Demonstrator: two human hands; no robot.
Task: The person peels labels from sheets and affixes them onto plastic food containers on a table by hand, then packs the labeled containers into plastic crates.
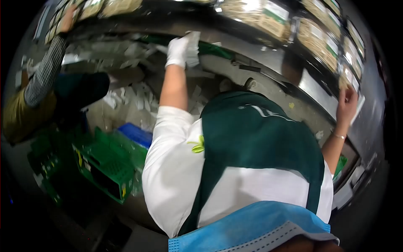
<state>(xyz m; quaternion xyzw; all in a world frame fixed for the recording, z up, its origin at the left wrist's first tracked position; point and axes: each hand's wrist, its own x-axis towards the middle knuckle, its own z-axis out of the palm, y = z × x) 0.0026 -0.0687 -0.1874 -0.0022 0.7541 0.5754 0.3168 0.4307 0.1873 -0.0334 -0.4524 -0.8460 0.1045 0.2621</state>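
My left hand (177,49), in a white glove, is stretched forward near the front edge of the dark work surface (163,27). Its fingers are closed on a strip of whitish labels or paper (193,49) that hangs down from it. Over at the far right is my bare right hand (347,98), with a bracelet at the wrist. Those fingers are bent together at the near end of a row of packs (347,75) holding tan strands, with white and green labels. A white flat piece (358,110) shows beside this hand; whether it is held is unclear.
More tan packs (256,17) line the dark surface. At left, a co-worker's checked sleeve (46,69) reaches up to the packs. Green crates (105,164) and a blue item (135,135) stand at lower left. Paper scraps (140,96) litter the floor.
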